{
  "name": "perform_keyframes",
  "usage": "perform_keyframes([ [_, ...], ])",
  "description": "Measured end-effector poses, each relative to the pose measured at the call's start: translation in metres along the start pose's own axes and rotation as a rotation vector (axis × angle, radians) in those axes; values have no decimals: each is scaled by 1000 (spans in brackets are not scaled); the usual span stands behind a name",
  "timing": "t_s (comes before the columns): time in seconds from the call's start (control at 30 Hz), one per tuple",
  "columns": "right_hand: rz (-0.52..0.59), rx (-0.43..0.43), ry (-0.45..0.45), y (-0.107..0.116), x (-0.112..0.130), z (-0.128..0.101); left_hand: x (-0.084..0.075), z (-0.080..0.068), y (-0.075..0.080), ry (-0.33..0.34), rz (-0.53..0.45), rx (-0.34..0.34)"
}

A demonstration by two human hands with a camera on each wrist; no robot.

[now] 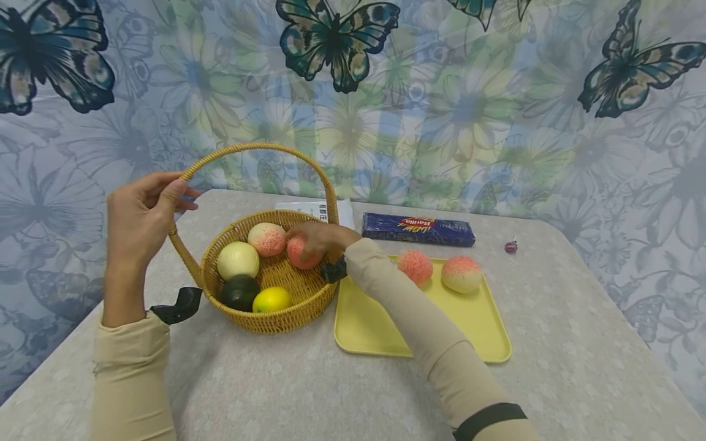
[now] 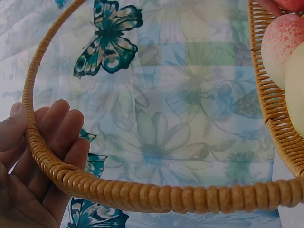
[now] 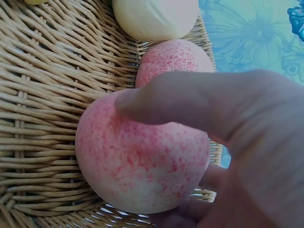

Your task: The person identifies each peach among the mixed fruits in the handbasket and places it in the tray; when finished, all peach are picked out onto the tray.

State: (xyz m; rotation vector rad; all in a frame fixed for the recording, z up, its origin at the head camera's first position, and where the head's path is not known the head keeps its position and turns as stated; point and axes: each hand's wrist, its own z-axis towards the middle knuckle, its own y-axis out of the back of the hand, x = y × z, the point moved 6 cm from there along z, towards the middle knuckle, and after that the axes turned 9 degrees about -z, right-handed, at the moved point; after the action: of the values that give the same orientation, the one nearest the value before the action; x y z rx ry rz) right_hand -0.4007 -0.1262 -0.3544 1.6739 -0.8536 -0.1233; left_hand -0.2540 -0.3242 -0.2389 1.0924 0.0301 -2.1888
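A wicker basket (image 1: 276, 324) stands on the table, its tall handle (image 1: 259, 147) arching upward. My left hand (image 1: 140, 214) holds the left side of that handle between thumb and fingers. Inside the basket, my right hand (image 1: 322, 239) grips a pink-speckled peach (image 3: 142, 156), thumb on top and fingers around the far side. Beside it lies a second peach (image 1: 267, 239). A pale round fruit (image 1: 238, 261), a dark green avocado-like fruit (image 1: 240, 292) and a yellow lemon (image 1: 272, 299) fill the basket's left and front.
Right of the basket is a yellow tray (image 1: 369, 331) bearing two peaches, one peach (image 1: 415, 267) close by my sleeve. Behind lie a blue Barilla pasta packet (image 1: 418, 229) and a white printed packet (image 1: 344, 214). A small wrapped lollipop-like item (image 1: 511, 246) lies at the right.
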Motion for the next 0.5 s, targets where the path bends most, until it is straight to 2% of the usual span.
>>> perform_keyframes([
  [0.17, -41, 9, 0, 0, 1, -2, 0, 1, 0, -1, 1, -4],
  [0.5, -21, 13, 54, -1, 4, -7, 1, 0, 0, -2, -1, 1],
])
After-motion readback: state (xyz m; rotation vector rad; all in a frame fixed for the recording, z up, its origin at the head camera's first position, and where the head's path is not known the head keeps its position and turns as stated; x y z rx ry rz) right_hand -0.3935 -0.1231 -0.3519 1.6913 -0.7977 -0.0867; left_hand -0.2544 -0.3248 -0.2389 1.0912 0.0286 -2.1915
